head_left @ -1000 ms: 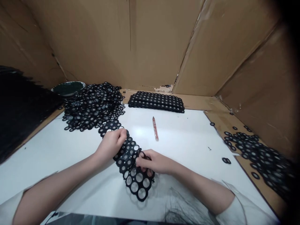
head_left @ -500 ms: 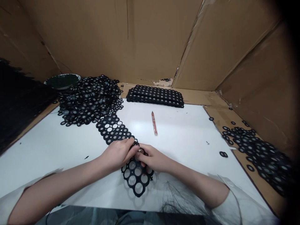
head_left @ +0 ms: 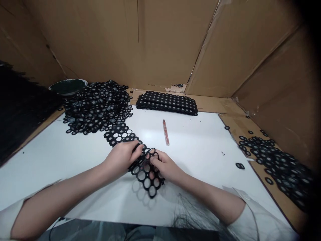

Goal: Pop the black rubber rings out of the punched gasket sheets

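A black perforated sheet with rows of round holes runs from the pile on the left toward me. Its near end is lifted off the white tabletop, and some of its holes are see-through. My right hand grips the right edge of this end, thumb on top, fingers showing through the holes from beneath. On the other side my left hand is closed over the strip, thumb and forefinger together at its upper face. Farther back, several holes still hold grey-centred rings, while others show white.
A large heap of black rings lies at left, beside a bowl. Stacked perforated sheets sit at the back. A red-and-clear pen-like stick lies mid-table. More rings spread at right. Cardboard walls enclose the table.
The sheet's near end has risen and bent, with its tip moving up and slightly right. My left hand has shifted a little left and away from my right hand.
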